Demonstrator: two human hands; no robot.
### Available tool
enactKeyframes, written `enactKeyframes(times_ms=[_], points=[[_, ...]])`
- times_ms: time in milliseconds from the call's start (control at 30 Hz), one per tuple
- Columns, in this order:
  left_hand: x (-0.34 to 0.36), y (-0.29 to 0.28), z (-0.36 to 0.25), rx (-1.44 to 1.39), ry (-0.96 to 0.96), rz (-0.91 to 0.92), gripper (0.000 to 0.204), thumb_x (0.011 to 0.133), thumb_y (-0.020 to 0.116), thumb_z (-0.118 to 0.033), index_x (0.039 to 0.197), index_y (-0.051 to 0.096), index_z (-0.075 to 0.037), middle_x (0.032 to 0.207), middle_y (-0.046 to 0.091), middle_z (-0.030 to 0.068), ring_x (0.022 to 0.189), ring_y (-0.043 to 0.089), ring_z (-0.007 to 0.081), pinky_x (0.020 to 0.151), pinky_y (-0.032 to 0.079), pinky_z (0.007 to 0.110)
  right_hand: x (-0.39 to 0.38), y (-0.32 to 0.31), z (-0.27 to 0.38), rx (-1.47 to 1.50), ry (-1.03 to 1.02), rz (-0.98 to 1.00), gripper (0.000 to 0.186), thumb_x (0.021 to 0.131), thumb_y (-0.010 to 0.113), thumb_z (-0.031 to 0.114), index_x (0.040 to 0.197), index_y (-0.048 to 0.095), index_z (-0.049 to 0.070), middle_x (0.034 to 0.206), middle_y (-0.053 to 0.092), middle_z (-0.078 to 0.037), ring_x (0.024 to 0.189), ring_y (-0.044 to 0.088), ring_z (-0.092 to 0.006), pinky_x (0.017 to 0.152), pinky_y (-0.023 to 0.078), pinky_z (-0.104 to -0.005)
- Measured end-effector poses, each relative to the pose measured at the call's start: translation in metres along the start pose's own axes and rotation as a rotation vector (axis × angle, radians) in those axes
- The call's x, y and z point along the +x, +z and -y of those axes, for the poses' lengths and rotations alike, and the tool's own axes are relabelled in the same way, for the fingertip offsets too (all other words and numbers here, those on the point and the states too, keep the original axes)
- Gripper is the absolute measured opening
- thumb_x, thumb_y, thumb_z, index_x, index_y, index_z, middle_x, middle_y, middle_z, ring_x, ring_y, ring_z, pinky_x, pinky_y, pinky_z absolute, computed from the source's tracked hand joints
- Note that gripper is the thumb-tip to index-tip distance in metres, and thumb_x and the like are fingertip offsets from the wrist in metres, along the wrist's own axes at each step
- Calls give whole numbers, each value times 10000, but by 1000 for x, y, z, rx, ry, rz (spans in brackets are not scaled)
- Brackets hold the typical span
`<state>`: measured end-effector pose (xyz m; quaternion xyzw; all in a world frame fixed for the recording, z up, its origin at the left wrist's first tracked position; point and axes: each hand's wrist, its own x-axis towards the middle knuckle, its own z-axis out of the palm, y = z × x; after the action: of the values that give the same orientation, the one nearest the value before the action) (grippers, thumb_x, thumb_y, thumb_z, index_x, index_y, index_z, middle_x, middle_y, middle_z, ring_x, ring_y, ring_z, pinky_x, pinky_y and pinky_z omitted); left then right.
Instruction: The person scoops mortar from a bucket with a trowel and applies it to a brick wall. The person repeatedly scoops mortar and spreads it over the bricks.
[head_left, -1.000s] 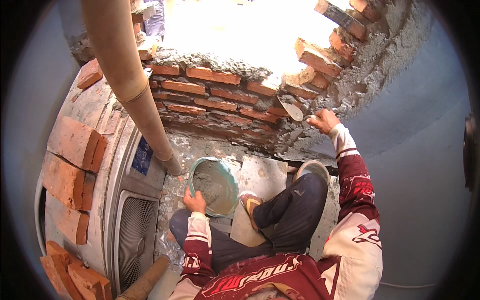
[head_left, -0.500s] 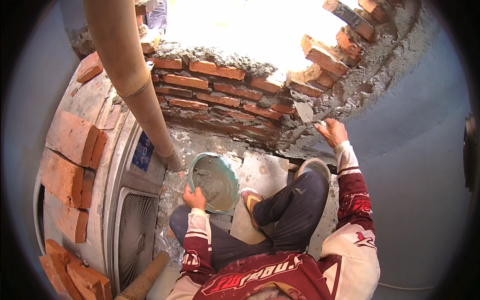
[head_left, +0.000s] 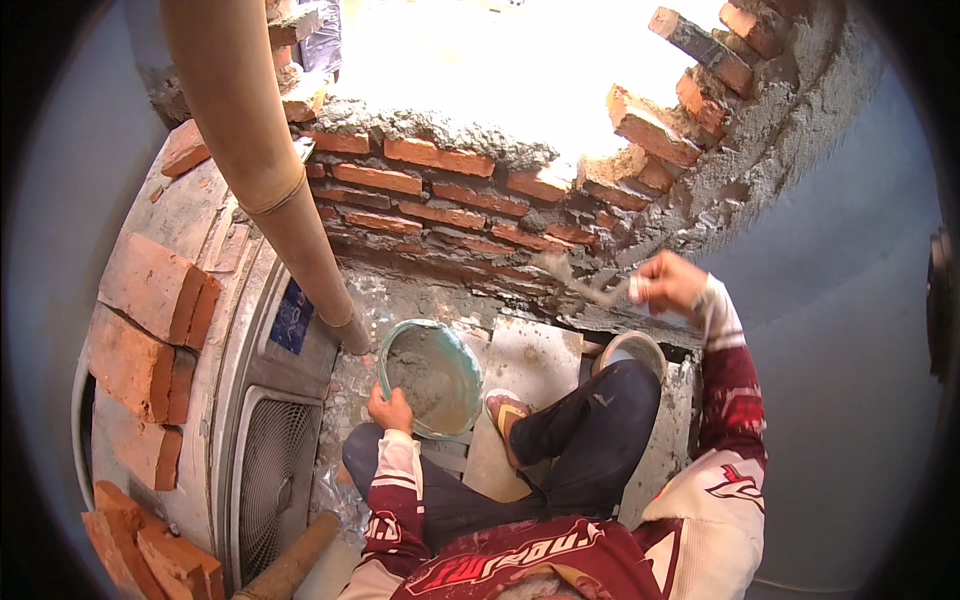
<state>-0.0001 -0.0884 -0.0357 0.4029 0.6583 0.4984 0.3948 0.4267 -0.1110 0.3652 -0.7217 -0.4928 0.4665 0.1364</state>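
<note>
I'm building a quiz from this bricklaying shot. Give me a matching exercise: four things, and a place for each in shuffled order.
1. trowel
2. mortar pan
3. loose bricks
4. pipe

A. stacked on the appliance at the left
B. in the right hand
C. slanting down in front of the brick wall
D. rim held by the left hand

Pairs: 1-B, 2-D, 3-A, 4-C

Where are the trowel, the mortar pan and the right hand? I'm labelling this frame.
trowel (head_left: 572, 277), head view, on its blurred blade.
mortar pan (head_left: 385, 352), head view, on its green left rim.
right hand (head_left: 665, 283), head view, on the middle of the fist.
</note>
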Motion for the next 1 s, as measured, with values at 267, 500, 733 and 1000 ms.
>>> enactKeyframes(times_ms=[267, 500, 733, 1000], points=[[-2, 0, 11, 125, 95, -28, 343, 737, 556, -68, 1041, 635, 73, 832, 651, 138, 734, 605, 232, 712, 478, 376, 10, -25, 10, -218, -70, -252, 352, 866, 722, 356, 905, 713, 6, 695, 628, -38, 580, 579, -126, 526, 471, -307], [-3, 6, 11, -54, 41, 51, 439, 730, 578, -58, 1142, 624, 86, 996, 687, 202, 933, 658, 297, 874, 490, 395, 67, 136, -2, -959, -115, 153, 395, 829, 689, 362, 1047, 705, 34, 1005, 705, -203, 928, 685, -384, 812, 547, -429], [-25, 12, -5, -23, 205, 212, 524, 703, 553, 9, 1220, 618, 66, 1252, 623, 244, 1262, 547, 337, 1074, 391, 375, 201, 328, -111, -1083, -320, 91, 234, 866, 558, 203, 945, 719, 52, 923, 714, -194, 882, 704, -359, 740, 564, -459], [-22, -7, 6, 16, 281, 208, 519, 714, 558, 7, 1223, 594, 98, 1245, 628, 245, 1185, 601, 298, 1039, 415, 350, 127, 358, -87, -581, -229, 351, 425, 861, 560, 390, 1050, 673, 27, 955, 694, -252, 931, 653, -472, 836, 523, -519]])
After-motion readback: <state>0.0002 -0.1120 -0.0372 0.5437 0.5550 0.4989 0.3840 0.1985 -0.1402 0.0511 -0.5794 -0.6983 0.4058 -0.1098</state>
